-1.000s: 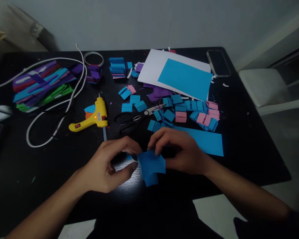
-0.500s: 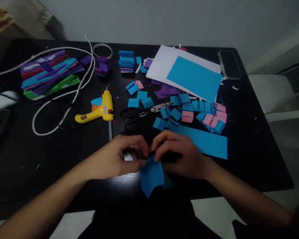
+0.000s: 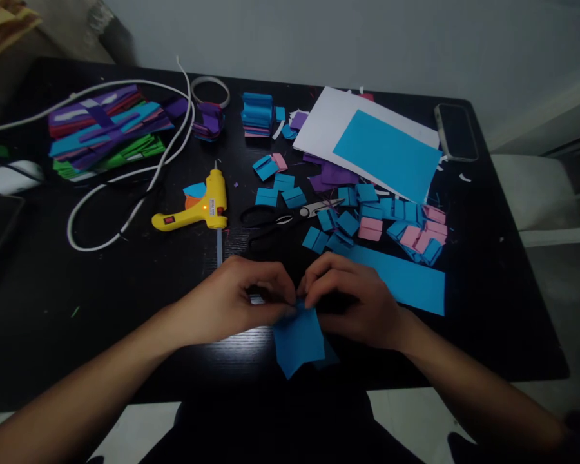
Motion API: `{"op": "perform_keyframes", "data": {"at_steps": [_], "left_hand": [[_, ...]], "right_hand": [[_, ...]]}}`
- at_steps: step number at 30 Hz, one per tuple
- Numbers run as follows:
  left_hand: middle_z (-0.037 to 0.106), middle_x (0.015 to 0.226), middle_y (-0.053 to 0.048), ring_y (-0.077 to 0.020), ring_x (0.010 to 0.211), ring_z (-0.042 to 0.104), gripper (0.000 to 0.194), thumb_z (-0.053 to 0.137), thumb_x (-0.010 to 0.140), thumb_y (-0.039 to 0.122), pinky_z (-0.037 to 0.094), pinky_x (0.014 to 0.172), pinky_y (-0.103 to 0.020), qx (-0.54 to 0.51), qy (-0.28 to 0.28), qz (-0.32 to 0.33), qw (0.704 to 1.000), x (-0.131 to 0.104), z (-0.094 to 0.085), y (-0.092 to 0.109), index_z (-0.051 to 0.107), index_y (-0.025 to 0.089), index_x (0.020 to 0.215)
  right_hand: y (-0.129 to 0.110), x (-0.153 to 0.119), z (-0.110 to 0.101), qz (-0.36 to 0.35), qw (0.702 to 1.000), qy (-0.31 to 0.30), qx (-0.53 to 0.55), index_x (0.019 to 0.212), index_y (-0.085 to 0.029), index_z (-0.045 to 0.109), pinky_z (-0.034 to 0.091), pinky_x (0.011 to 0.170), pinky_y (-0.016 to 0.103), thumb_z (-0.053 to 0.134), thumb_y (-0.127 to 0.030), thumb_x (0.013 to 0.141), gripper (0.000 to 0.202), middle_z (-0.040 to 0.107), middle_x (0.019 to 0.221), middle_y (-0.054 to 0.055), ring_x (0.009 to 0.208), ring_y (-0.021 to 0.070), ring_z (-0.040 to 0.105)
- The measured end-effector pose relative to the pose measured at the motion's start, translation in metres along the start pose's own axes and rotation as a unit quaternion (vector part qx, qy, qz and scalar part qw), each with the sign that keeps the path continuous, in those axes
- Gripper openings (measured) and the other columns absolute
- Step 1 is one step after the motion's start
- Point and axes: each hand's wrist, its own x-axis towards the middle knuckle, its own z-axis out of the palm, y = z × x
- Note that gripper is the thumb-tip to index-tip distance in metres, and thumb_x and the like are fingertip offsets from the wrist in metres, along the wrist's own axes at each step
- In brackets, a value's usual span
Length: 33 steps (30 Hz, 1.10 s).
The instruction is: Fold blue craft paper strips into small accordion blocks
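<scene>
A creased blue paper piece (image 3: 298,338) hangs from the fingertips of both hands near the front edge of the black table. My left hand (image 3: 244,299) pinches its top edge from the left, thumb and index finger closed on it. From the right, my right hand (image 3: 350,296) grips the same edge with bent fingers, its fingertips close to those of the left. Beyond the hands lie black-handled scissors (image 3: 290,219) and many small folded blue and pink paper pieces (image 3: 370,228). A blue paper strip (image 3: 415,281) lies beside my right hand.
A yellow glue gun (image 3: 215,200) with a lit orange light lies left of the scissors. Behind are a looped white cable (image 3: 89,248), bundled coloured strips (image 3: 106,132), a tape ring (image 3: 210,80), white sheets (image 3: 314,122) under blue paper, and a phone (image 3: 457,132).
The view has shifted slightly, so the table items appear a little further right. Both hands still hold the blue paper, with their fingertips slightly moved along its top edge.
</scene>
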Motion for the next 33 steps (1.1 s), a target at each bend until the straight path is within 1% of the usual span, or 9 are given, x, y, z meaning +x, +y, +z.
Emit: {"op": "perform_keyframes", "data": {"at_steps": [5, 9, 13, 17, 21, 23, 26, 30, 33], "left_hand": [[0.08, 0.087, 0.001, -0.0137, 0.077, 0.075, 0.01, 0.072, 0.087, 0.013, 0.057, 0.069, -0.021, 0.024, 0.003, 0.018, 1.0, 0.0007, 0.0001, 0.0004, 0.076, 0.02, 0.094], [0.079, 0.086, 0.001, -0.0126, 0.074, 0.074, 0.01, 0.072, 0.088, 0.014, 0.055, 0.066, -0.019, 0.064, 0.007, 0.045, 0.997, 0.0003, 0.0, -0.0001, 0.076, 0.021, 0.094], [0.077, 0.083, 0.003, -0.0106, 0.071, 0.072, 0.011, 0.071, 0.089, 0.012, 0.053, 0.064, -0.017, 0.105, 0.019, 0.075, 0.991, -0.0013, -0.0009, -0.002, 0.075, 0.021, 0.094], [0.077, 0.083, 0.004, -0.009, 0.072, 0.073, 0.009, 0.072, 0.09, 0.013, 0.054, 0.067, -0.015, 0.119, 0.042, 0.102, 0.987, -0.0023, -0.0034, -0.0023, 0.073, 0.021, 0.093], [0.079, 0.085, 0.004, -0.0099, 0.076, 0.075, 0.007, 0.072, 0.091, 0.014, 0.057, 0.072, -0.016, 0.121, 0.076, 0.117, 0.983, -0.0038, -0.0057, -0.002, 0.072, 0.021, 0.093], [0.079, 0.087, 0.003, -0.0109, 0.078, 0.077, 0.008, 0.072, 0.092, 0.014, 0.058, 0.073, -0.017, 0.122, 0.092, 0.126, 0.98, -0.0048, -0.0061, -0.0025, 0.072, 0.022, 0.094], [0.08, 0.089, 0.002, -0.0119, 0.08, 0.078, 0.01, 0.072, 0.092, 0.013, 0.06, 0.073, -0.018, 0.123, 0.107, 0.141, 0.977, -0.0057, -0.0052, -0.0037, 0.073, 0.023, 0.095], [0.08, 0.087, 0.003, -0.0119, 0.078, 0.078, 0.013, 0.076, 0.089, 0.012, 0.061, 0.072, -0.017, 0.15, 0.131, 0.161, 0.967, -0.0053, -0.0027, -0.0051, 0.072, 0.023, 0.095], [0.08, 0.088, 0.001, -0.0127, 0.078, 0.078, 0.012, 0.077, 0.089, 0.015, 0.062, 0.072, -0.018, 0.171, 0.137, 0.199, 0.955, -0.0051, -0.0017, -0.0064, 0.071, 0.021, 0.097]], "right_hand": [[-0.0014, 0.0013, -0.0011, 0.01, 1.0, -0.013, -0.014, 0.094, -0.021, 0.071, 0.058, 0.074, 0.028, 0.077, -0.005, 0.084, 0.019, 0.068, 0.098, 0.004, 0.086, 0.0154, 0.07], [-0.0003, -0.0001, 0.0015, -0.004, 0.999, -0.009, -0.031, 0.095, -0.022, 0.071, 0.058, 0.072, 0.028, 0.076, -0.008, 0.087, 0.016, 0.068, 0.097, 0.004, 0.084, 0.0157, 0.07], [0.0004, -0.0014, 0.0039, -0.009, 0.999, 0.002, -0.035, 0.1, -0.022, 0.071, 0.059, 0.073, 0.029, 0.077, -0.01, 0.088, 0.018, 0.069, 0.098, 0.005, 0.086, 0.0164, 0.071], [-0.0013, 0.0005, 0.0036, 0.01, 1.0, 0.023, -0.007, 0.104, -0.021, 0.072, 0.06, 0.073, 0.027, 0.083, -0.015, 0.085, 0.022, 0.07, 0.1, 0.005, 0.087, 0.0161, 0.071], [-0.0029, 0.003, 0.0025, 0.025, 0.998, 0.044, 0.025, 0.097, -0.017, 0.074, 0.059, 0.071, 0.025, 0.086, -0.015, 0.083, 0.018, 0.072, 0.097, 0.006, 0.084, 0.0154, 0.073], [-0.0035, 0.0034, 0.0025, 0.019, 0.998, 0.055, 0.035, 0.095, -0.016, 0.075, 0.06, 0.074, 0.026, 0.085, -0.014, 0.084, 0.015, 0.076, 0.096, 0.007, 0.086, 0.0164, 0.075], [-0.0048, 0.003, 0.0029, 0.004, 0.997, 0.07, 0.034, 0.097, -0.018, 0.077, 0.062, 0.078, 0.027, 0.083, -0.014, 0.086, 0.013, 0.08, 0.096, 0.006, 0.088, 0.017, 0.077], [-0.0064, 0.0025, 0.0034, -0.008, 0.996, 0.085, 0.018, 0.097, -0.016, 0.079, 0.064, 0.077, 0.025, 0.08, -0.015, 0.089, 0.008, 0.082, 0.094, 0.007, 0.086, 0.0163, 0.079], [-0.0054, 0.0021, 0.0043, -0.034, 0.995, 0.09, 0.011, 0.097, -0.013, 0.079, 0.064, 0.076, 0.023, 0.079, -0.013, 0.09, 0.007, 0.082, 0.094, 0.009, 0.086, 0.016, 0.08]]}}
